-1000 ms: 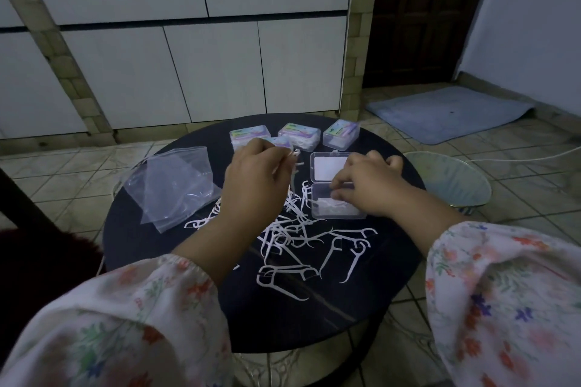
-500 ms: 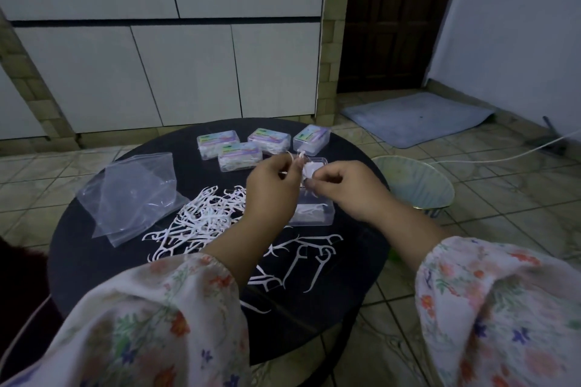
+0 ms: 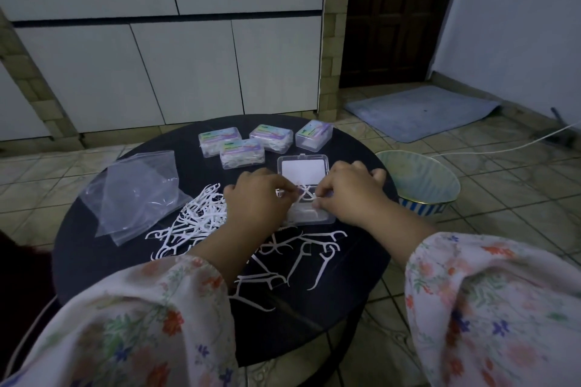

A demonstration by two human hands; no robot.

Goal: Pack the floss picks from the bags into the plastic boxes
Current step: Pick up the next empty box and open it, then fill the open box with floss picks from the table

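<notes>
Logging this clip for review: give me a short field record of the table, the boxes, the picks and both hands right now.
surface: round dark table
closed boxes: four at the far edge
open box: clear box, lid back, some picks inside
loose picks: white pile near the middle
bag: clear plastic bag, far left
left hand: pinches floss picks
right hand: pinches floss picks over the open box

Dim, bluish indoor light, soft shadows, slight blur throughout, and wide-angle bending at the edges
</notes>
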